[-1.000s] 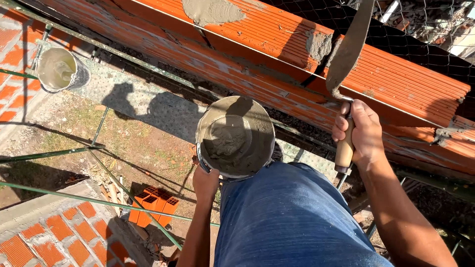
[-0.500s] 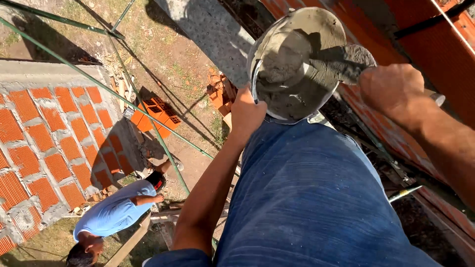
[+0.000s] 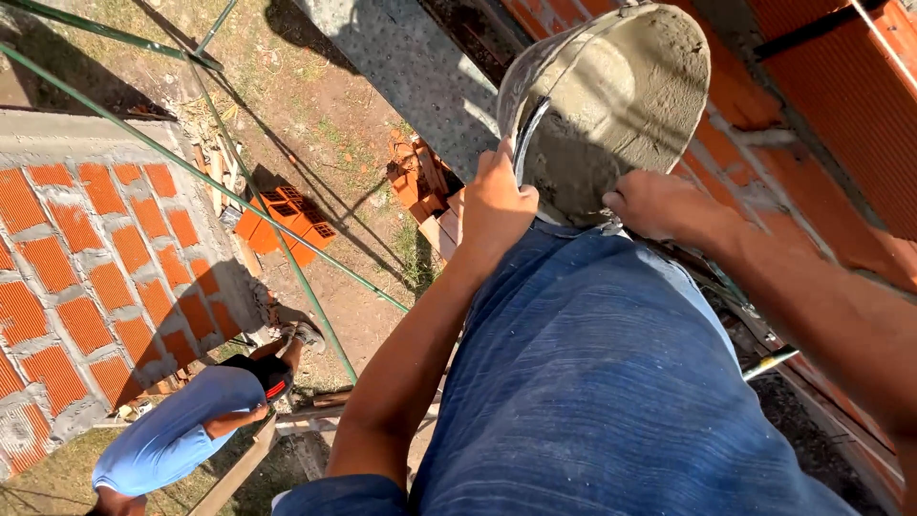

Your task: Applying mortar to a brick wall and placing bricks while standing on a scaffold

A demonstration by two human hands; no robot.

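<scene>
So the view is straight down from way up high, and a metal bucket (image 3: 611, 105) smeared with wet grey mortar sits tilted on the person's knee, its mouth facing the camera. It's resting against the blue jeans (image 3: 592, 382), right at the top edge of the thigh, with the orange brick wall (image 3: 841, 105) just behind it on the right.

The left hand (image 3: 497, 205) is clamped on the near left rim of the bucket, fingers (image 3: 487, 167) curled tight over the edge next to the thin wire handle (image 3: 525, 139) (thumb side looks hooked right by that handle). The right hand (image 3: 659, 205) is down at the lower rim, touching the bucket where it meets the jeans; its fingers are tucked under or into the mortar, so I can't tell whether they're gripping anything.

Far below there's a lower brick wall (image 3: 95, 277) with grey joints on the left, thin green rods (image 3: 220, 182) crossing diagonally, a small pile of hollow orange bricks (image 3: 287, 225) on the dirt, and another person in a light blue shirt (image 3: 177, 435) bent over near the bottom left.
</scene>
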